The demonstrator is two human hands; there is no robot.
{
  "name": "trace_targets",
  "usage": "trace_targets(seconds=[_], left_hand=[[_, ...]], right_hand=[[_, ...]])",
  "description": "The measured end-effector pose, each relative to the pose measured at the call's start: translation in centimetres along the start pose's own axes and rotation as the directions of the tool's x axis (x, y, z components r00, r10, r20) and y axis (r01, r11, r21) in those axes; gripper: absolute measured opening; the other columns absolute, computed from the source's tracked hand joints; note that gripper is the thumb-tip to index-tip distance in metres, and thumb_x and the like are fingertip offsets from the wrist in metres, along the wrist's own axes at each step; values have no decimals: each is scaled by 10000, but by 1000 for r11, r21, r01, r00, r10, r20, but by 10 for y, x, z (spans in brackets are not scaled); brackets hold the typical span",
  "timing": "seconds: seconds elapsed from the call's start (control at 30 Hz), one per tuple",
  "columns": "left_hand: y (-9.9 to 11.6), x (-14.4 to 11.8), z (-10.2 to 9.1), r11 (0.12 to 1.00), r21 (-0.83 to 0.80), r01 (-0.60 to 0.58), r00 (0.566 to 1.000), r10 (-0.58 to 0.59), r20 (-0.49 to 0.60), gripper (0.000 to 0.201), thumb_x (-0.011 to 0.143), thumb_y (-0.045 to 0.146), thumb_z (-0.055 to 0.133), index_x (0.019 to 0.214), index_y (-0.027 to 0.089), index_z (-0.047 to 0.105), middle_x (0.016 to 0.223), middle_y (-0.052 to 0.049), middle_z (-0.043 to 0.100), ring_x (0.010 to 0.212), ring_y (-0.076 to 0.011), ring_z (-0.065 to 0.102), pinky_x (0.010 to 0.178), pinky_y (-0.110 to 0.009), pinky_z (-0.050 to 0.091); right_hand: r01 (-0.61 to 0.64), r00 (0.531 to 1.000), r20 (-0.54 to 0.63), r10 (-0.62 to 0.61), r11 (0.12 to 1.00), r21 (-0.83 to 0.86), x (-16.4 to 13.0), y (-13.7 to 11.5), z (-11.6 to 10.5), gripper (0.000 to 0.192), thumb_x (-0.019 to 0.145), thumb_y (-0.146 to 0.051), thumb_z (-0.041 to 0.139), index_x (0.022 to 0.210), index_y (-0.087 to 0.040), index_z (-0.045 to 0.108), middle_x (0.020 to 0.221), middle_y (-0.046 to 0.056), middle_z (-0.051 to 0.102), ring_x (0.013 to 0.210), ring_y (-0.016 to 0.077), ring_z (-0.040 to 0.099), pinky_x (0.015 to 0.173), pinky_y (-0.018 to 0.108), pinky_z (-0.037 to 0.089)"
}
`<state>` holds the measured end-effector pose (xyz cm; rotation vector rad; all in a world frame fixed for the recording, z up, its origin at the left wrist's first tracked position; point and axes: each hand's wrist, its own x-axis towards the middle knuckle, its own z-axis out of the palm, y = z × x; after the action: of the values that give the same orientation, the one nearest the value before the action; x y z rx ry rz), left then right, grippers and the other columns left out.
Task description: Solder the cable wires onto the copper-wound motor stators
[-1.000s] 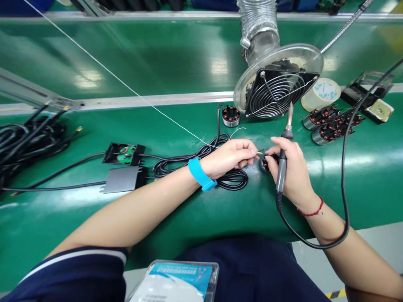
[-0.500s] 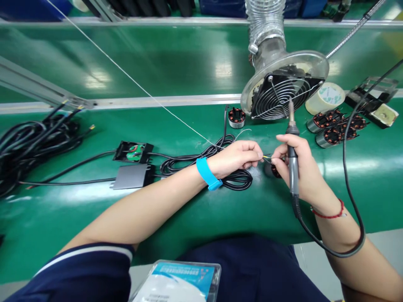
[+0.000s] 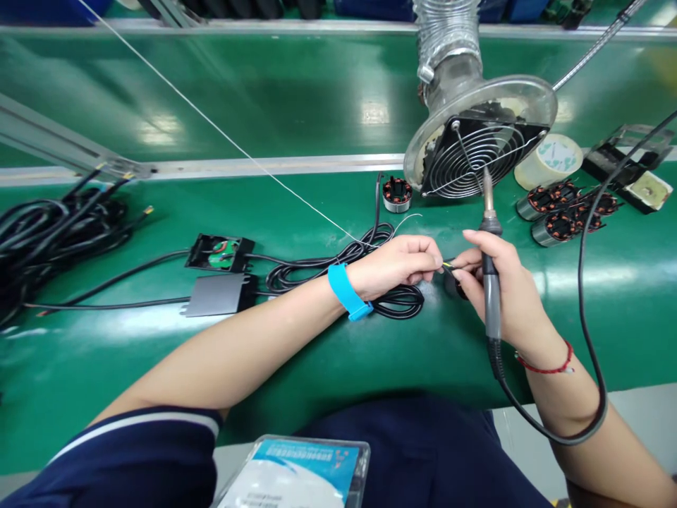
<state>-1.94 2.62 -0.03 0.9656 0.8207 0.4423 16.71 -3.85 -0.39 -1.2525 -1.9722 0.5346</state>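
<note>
The left hand [image 3: 398,265] rests on the green bench mat [image 3: 317,353], its thumb and forefinger pinched on a thin yellow-tipped wire [image 3: 447,265] that runs toward the right hand [image 3: 500,286]. The right hand's fingertips close on the same wire end just above a small copper-wound stator [image 3: 459,288], which lies on the mat mostly hidden under the fingers. That hand also keeps a soldering iron [image 3: 489,261] tucked against the palm, tip pointing up and away from the work, its black cord [image 3: 587,339] looping round the wrist. A blue wrist strap [image 3: 345,291] sits on the left wrist, beside a coiled black cable [image 3: 360,275]. Beyond the hands stands a fume-extraction fan [image 3: 479,144], with 1 more stator [image 3: 396,194] just left of it and several stators [image 3: 563,212] to its right.
</note>
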Motion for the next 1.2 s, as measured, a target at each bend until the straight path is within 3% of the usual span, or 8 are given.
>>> trace_targets(seconds=[0.17,0.4,0.87,1.2], left_hand=[[0,0,0,1000,-11,7,1000,-7,-7,149,799,86,561,655,125,560,542,34,518,442,-24,393,422,-139,268],[1,0,0,1000,1,0,1000,0,-9,174,805,71,552,641,127,550,523,38,509,437,-22,398,424,-132,286],[2,1,0,999,-37,18,1000,-19,-22,195,827,48,551,647,121,549,516,37,519,420,-13,390,416,-134,260],[3,0,2,1000,-18,7,1000,-7,-30,207,824,29,553,638,121,546,517,41,515,428,-13,391,423,-132,268]], right_hand=[[-3,998,-63,6,999,50,-7,6,3,543,911,-168,591,1386,-331,385,978,0,620,819,147,650,761,317,570],[71,996,-49,-80,983,-168,0,-1,4,515,933,-190,570,1390,-350,396,908,-6,712,813,204,682,777,390,565],[46,992,-119,-52,998,-53,-4,6,12,496,931,-222,594,1369,-340,393,942,6,674,784,177,678,700,352,597],[24,984,-173,-35,998,-66,-1,-3,11,510,908,-193,645,1359,-331,449,922,-18,735,774,188,711,774,384,598]])
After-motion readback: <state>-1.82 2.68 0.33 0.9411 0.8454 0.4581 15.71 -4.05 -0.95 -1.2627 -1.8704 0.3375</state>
